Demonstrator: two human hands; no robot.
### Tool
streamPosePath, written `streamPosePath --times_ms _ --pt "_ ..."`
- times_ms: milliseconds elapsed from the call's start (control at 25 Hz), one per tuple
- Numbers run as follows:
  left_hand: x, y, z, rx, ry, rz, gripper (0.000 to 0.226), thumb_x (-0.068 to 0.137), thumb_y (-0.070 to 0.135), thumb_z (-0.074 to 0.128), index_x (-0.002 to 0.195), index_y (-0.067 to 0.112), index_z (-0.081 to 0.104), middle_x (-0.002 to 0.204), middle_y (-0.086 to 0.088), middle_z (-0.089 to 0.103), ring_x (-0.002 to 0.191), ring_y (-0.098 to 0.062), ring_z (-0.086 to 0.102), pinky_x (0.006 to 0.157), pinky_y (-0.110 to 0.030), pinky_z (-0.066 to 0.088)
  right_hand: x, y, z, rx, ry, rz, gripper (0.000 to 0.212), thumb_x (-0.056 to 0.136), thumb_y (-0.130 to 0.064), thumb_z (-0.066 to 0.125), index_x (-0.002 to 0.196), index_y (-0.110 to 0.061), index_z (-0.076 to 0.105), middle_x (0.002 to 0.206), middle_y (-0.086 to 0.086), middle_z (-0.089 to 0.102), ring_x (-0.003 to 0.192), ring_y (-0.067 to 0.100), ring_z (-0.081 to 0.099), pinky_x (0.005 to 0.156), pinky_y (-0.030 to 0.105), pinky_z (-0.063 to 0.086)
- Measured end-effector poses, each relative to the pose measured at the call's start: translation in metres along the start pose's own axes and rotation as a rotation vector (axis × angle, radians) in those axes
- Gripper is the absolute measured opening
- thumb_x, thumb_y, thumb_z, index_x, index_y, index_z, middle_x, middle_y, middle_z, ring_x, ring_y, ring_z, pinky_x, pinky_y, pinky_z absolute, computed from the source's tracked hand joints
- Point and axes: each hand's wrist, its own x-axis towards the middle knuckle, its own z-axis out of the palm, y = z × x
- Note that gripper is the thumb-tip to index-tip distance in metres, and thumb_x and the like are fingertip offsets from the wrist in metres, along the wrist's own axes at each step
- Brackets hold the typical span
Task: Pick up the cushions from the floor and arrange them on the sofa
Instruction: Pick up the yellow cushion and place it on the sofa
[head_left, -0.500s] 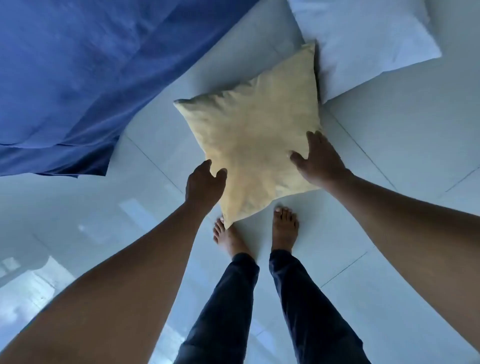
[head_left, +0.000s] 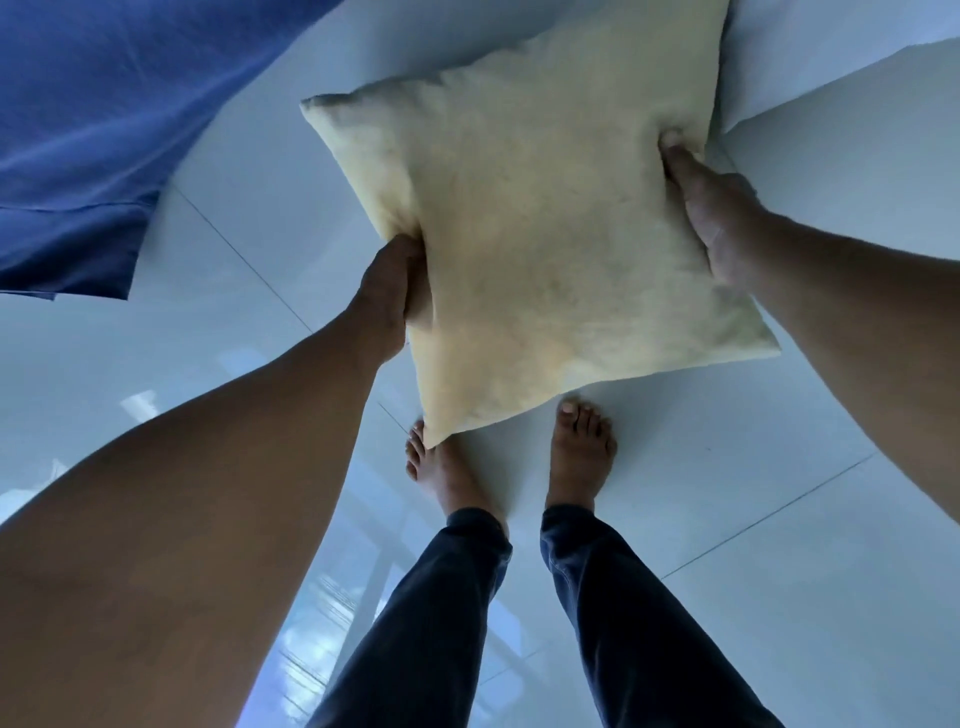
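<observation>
Two hands clamped on one yellow cushion, left hand at eight o'clock, right hand at three, cushion held above white floor, square, corners toward six and one o'clock.

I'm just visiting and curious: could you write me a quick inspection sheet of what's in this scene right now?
Surface: glossy pale tiled floor, reflections showing.
Job's things: yellow cushion held up between both hands; white cushion behind it, top right.
Clutter: nothing seen.
Hands: left hand grips the cushion's left edge; right hand grips its right edge.
Cables: nothing seen.
Surroundings: blue fabric at upper left; the person's bare feet below the cushion.
</observation>
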Motion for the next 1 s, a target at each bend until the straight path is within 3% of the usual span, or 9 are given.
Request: streamPosePath --times_ms 120,200,280,360,480,640,800,880,1000 --pt "-0.026 0.002 -0.002 0.037 0.003 0.017 0.034 0.094 0.04 0.053 0.108 0.023 0.079 0.1 0.001 0.084 0.1 -0.021 0.077 0.091 -0.036 0.06 -0.027 0.009 -0.013 -0.037 0.04 -0.286 0.052 0.108 -0.001 0.009 0.159 -0.003 0.015 0.166 0.017 0.02 0.154 0.028 0.017 0.124 0.037 0.01" --pt "-0.062 0.003 -0.011 0.058 0.033 -0.015 0.036 0.09 0.043 0.058 0.109 0.023 0.081 0.101 -0.001 0.085 0.103 -0.024 0.077 0.097 -0.041 0.06 -0.028 -0.007 -0.067 -0.023 0.181 -0.236 0.044 0.109 -0.004 0.025 0.149 -0.002 0.041 0.153 0.018 0.046 0.144 0.03 0.038 0.12 0.034 0.021" --pt "-0.096 -0.004 -0.022 0.059 0.03 -0.051 0.037 0.083 0.043 0.061 0.105 0.023 0.083 0.098 -0.002 0.085 0.103 -0.026 0.077 0.097 -0.042 0.06 -0.058 -0.04 -0.119 0.278 -0.158 -0.059 0.042 0.105 -0.03 0.051 0.129 0.002 0.063 0.126 0.019 0.068 0.119 0.029 0.062 0.102 0.035 0.045" --pt "-0.144 -0.004 -0.034 0.052 0.036 -0.079 0.037 0.078 0.044 0.063 0.1 0.022 0.084 0.095 -0.002 0.085 0.1 -0.028 0.078 0.094 -0.042 0.061 -0.07 -0.077 -0.2 0.565 -0.115 -0.012 0.051 0.083 -0.059 0.072 0.104 -0.014 0.075 0.096 0.005 0.076 0.086 0.021 0.071 0.077 0.031 0.054" --pt "-0.218 0.008 -0.053 0.038 0.061 -0.074 0.038 0.073 0.041 0.064 0.096 0.016 0.082 0.091 -0.008 0.084 0.098 -0.033 0.077 0.091 -0.046 0.061 -0.124 -0.082 -0.252 0.605 -0.098 -0.007 0.038 0.075 -0.061 0.078 0.087 -0.024 0.074 0.083 -0.006 0.073 0.076 0.012 0.068 0.068 0.024 0.048" --pt "-0.32 0.035 -0.078 0.015 0.065 0.033 0.063 0.064 0.041 0.066 0.112 0.001 0.07 0.116 -0.024 0.076 0.116 -0.043 0.07 0.107 -0.06 0.052 -0.208 -0.079 -0.293 0.661 -0.075 -0.091 0.02 0.079 -0.045 0.082 0.079 -0.026 0.075 0.084 -0.007 0.076 0.073 0.004 0.069 0.064 0.021 0.047" --pt "-0.419 0.063 -0.104 -0.042 0.089 0.133 0.026 0.078 0.03 0.069 0.096 0.014 0.08 0.1 -0.005 0.084 0.107 -0.033 0.075 0.1 -0.048 0.057 -0.288 -0.088 -0.357 0.718 -0.075 -0.194 0.017 0.081 -0.036 0.083 0.08 -0.021 0.078 0.082 -0.004 0.08 0.068 0.007 0.072 0.057 0.019 0.051" --pt "-0.463 0.071 -0.116 -0.085 0.084 0.185 0.021 0.082 0.025 0.07 0.097 0.016 0.082 0.101 -0.003 0.084 0.108 -0.031 0.075 0.103 -0.049 0.057 -0.322 -0.088 -0.384 0.768 -0.08 -0.246 0.017 0.081 -0.033 0.083 0.079 -0.017 0.079 0.081 -0.002 0.08 0.064 0.003 0.073 0.055 0.016 0.053" --pt "-0.523 0.081 -0.132 -0.124 0.087 0.285 0.016 0.085 0.023 0.072 0.095 0.024 0.084 0.102 -0.001 0.085 0.107 -0.029 0.076 0.101 -0.049 0.058 -0.367 -0.088 -0.422 0.813 -0.087 -0.299 0.023 0.078 -0.036 0.085 0.076 -0.014 0.081 0.084 0.005 0.081 0.072 0.013 0.076 0.075 0.027 0.056"
